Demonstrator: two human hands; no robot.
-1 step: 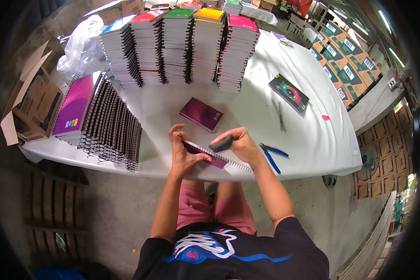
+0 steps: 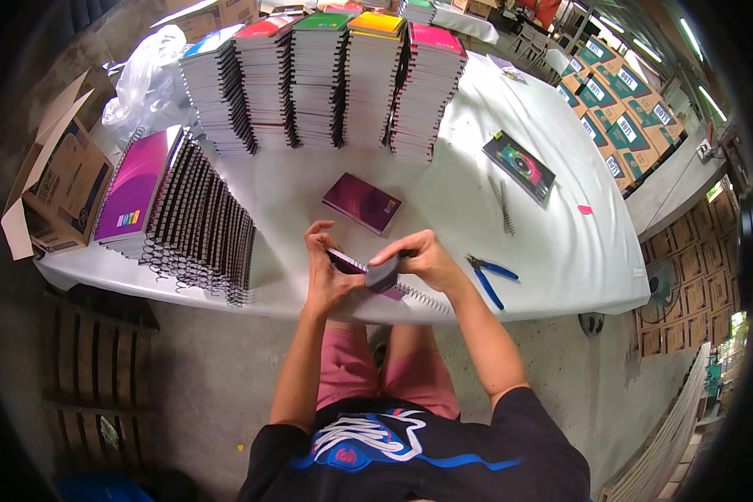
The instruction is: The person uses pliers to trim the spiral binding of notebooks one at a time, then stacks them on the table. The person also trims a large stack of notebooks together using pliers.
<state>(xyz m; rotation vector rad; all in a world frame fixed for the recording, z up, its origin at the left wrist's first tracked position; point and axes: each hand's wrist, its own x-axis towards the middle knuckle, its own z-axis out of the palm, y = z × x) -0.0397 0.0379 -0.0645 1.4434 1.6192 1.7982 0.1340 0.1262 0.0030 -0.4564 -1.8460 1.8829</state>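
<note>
Landmark: the loose purple book, flat on the white tablecloth. Just nearer the person than that book: the half-coiled purple notebook, held tilted, coil edge upward.

Change since the last look — the dark rounded hand tool has swung down and toward the person, now covering the middle of the coil edge; judged to be a working stroke on the wire, the binding not yet finished. Whether it touches the wire, cannot tell.

Notebook's long axis slants, far-left to near-right; the metal spiral coil runs on past its right end, free tip pointing right and toward the person.

Left hand: clamped on the notebook's left end, thumb nearside. Right hand: closed round the tool. Blue-handled cutters — right of the loose book, nearer the person, untouched.
</note>
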